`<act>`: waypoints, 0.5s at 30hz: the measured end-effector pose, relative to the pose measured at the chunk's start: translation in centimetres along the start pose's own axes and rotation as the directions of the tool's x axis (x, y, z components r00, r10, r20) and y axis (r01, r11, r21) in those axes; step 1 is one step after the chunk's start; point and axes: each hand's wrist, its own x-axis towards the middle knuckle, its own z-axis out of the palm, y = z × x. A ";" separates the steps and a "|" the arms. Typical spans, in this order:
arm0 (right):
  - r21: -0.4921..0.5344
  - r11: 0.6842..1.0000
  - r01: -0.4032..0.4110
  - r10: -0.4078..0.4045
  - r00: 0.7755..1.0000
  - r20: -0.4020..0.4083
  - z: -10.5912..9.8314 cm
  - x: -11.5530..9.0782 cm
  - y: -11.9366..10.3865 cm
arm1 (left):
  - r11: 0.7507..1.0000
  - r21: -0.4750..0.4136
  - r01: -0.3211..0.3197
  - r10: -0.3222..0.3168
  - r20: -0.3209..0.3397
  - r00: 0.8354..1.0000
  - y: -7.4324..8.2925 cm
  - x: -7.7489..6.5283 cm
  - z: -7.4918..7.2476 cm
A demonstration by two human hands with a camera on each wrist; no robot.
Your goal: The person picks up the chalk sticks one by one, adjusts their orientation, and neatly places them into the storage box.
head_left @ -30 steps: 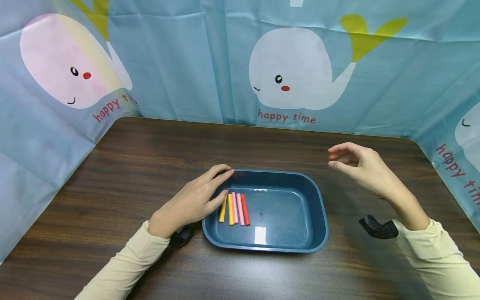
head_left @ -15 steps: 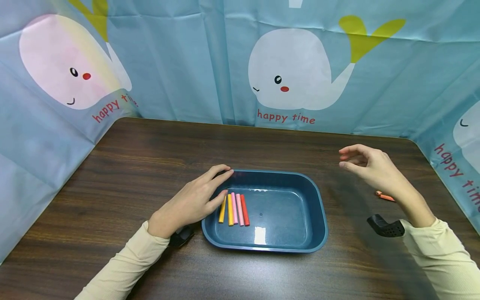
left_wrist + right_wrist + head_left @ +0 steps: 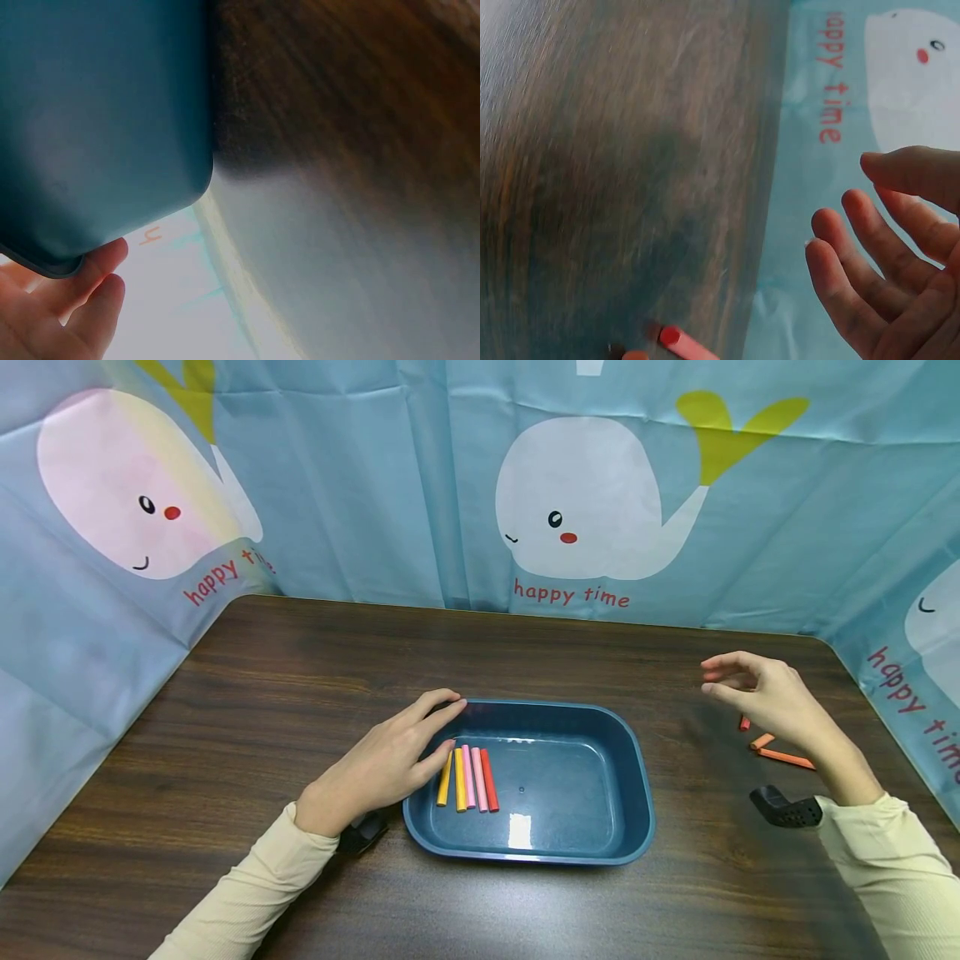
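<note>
A dark blue plastic tray (image 3: pixel 570 858) stands on the table. Inside, at its left end, lie several crayons (image 3: pixel 469 781): yellow, pink and red, side by side. My left hand (image 3: pixel 382 760) holds the tray's left far corner. Its thumb reaches over the inner side, and the left wrist view shows fingertips (image 3: pixel 105 259) against the outside near the rim. To the right of the tray, my right hand (image 3: pixel 772 702) hovers above the table, fingers loosely bent and nothing between them. Beneath it lie two orange crayons (image 3: pixel 785 759) and a red one (image 3: pixel 744 723), partly hidden by the hand.
A dark wooden table (image 3: pixel 225 735) carries everything. Behind it and along both sides hangs a light blue curtain (image 3: pixel 375 485) printed with whales. Black wrist-worn pieces (image 3: pixel 783 807) stick out below both wrists.
My right hand has moved rightward, away from the tray, and the orange and red crayons beneath it have come into view. My left hand and the tray stay where they were.
</note>
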 end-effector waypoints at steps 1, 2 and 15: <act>-0.008 1.000 -0.004 0.004 1.000 -0.001 -0.1 0.0 0.2 | 1.000 0.000 0.000 0.000 0.000 1.000 0.0 0.0 0.0; -0.015 1.000 -0.007 0.007 1.000 0.000 -0.1 0.0 0.4 | 1.000 0.000 -0.003 0.003 -0.003 1.000 0.0 0.0 0.0; -0.073 0.993 -0.093 0.096 0.995 0.029 -0.7 0.2 3.0 | 1.000 0.003 0.001 -0.001 0.002 1.000 -0.1 0.0 0.1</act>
